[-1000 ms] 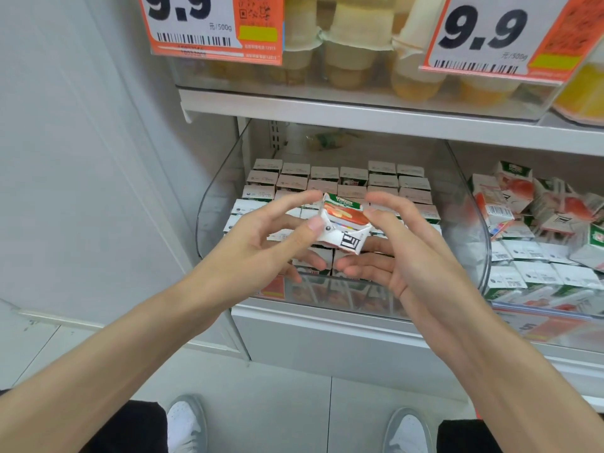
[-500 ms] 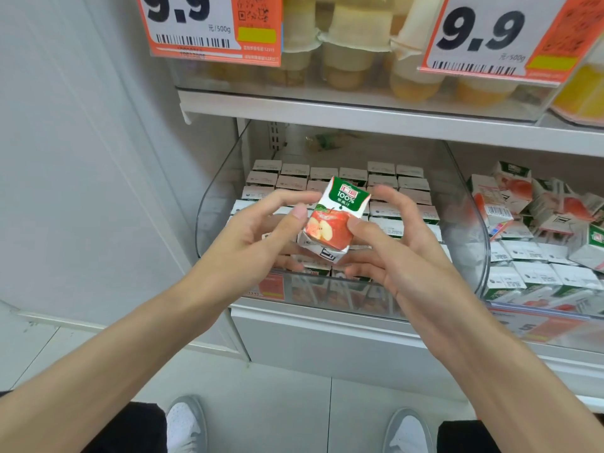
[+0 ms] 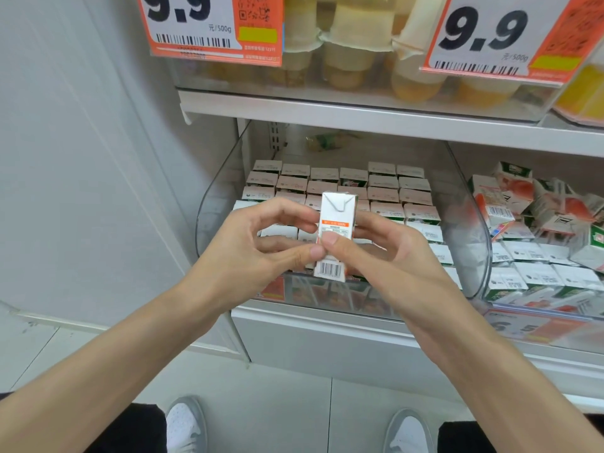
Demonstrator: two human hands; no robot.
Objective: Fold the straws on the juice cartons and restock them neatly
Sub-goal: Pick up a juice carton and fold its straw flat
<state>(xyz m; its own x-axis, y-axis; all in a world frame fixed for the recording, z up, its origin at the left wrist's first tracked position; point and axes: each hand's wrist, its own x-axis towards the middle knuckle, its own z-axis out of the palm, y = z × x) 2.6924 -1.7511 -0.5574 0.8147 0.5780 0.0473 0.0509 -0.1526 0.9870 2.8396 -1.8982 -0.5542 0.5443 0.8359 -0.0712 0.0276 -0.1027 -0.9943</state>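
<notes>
I hold one small juice carton upright in front of the shelf, its white side panel with a barcode facing me. My left hand pinches its left edge with thumb and fingers. My right hand grips it from the right, thumb pressed on the label. No straw is visible on this side. Behind it, a clear plastic bin holds several neat rows of the same cartons, tops up.
A second clear bin to the right holds cartons, some lying in a jumbled pile. The shelf above carries pudding cups and two orange 9.9 price tags. A grey wall panel stands left. My shoes show on the tiled floor.
The carton was turned in my hands: first lying tilted with its bottom showing, then its apple-printed front, now standing upright with the barcode side toward me. Both hands moved slightly lower.
</notes>
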